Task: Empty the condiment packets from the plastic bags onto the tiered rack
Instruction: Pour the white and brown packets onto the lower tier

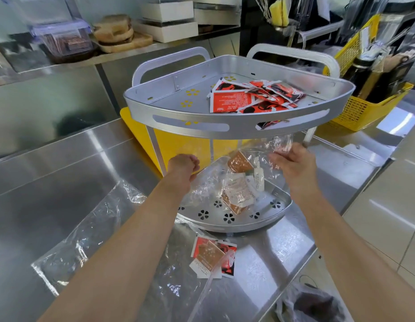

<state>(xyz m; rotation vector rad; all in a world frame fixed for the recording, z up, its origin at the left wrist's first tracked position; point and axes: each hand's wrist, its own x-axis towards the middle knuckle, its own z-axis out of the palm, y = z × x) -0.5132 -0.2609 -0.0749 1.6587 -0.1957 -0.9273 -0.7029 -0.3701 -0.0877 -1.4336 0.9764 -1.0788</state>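
Note:
A silver two-tier corner rack [190,126] stands on the steel counter. Its top tier holds a pile of red-and-black condiment packets [253,95]. Between the tiers I hold a clear plastic bag [260,154] upended: my left hand [183,166] grips its left side, my right hand [294,163] its right corner. Orange and white packets [239,182] tumble out of it toward the lower tier [227,219]. Three loose packets [213,256] lie on the counter in front of the rack.
An empty clear bag [85,240] lies flat on the counter at left. A yellow basket [364,108] with bottles stands at the right, a yellow board [141,135] behind the rack. A dark bag [311,305] sits below the counter's front right edge.

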